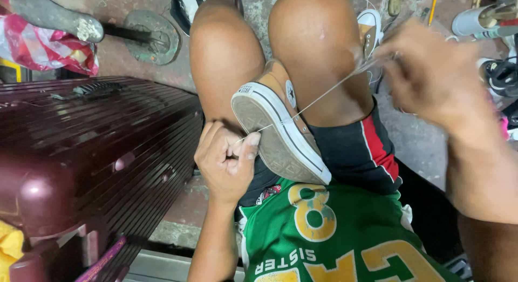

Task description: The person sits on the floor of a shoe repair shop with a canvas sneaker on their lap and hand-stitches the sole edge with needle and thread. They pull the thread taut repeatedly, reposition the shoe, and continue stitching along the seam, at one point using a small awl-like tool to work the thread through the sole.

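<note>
tan canvas sneaker (pixel 280 125) clamped between knees — left hand (pixel 226 158) and right hand (pixel 426 71) fingers pinch white thread (pixel 324 96) taut; mid-stitch, sole seam.

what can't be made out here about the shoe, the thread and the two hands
Head view:
- Right hand: motion-blurred, so its grip on the thread is unclear.
- Left hand: curled fingers hide any tool.
- Tan shoe: only sole and side show; knees hide the upper.
- Stitch hole: too small.
</note>
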